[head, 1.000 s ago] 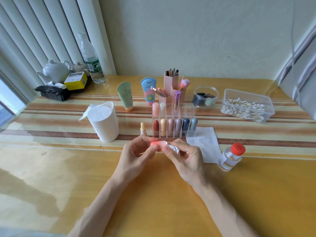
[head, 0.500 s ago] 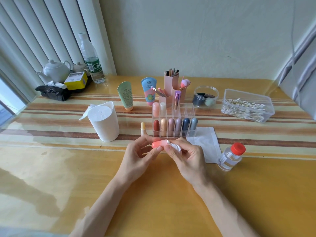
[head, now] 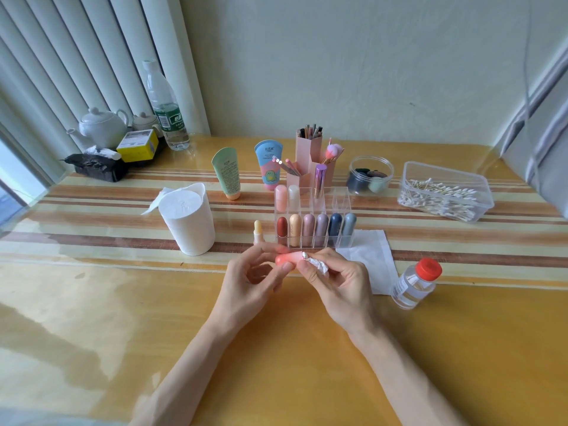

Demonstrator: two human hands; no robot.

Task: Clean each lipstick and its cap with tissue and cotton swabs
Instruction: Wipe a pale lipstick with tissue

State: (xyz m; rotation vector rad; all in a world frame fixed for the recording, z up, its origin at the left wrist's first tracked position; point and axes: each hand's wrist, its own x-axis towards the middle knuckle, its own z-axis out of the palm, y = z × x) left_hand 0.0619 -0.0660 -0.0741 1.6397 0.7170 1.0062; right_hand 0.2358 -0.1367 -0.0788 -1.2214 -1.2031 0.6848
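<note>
Above the table [head: 92, 302], our left hand [head: 249, 282] pinches a coral cap [head: 287, 258] lying level; our right hand [head: 335, 279] presses a crumpled tissue [head: 316, 263] to its open end. Just behind, a clear rack [head: 313, 222] holds six lipsticks in front and three behind; one yellow lipstick [head: 257, 231] stands uncapped beside it. A tissue roll [head: 189, 218], flat tissue [head: 368, 256], bottle [head: 415, 285] and swab box [head: 444, 192] flank us.
</note>
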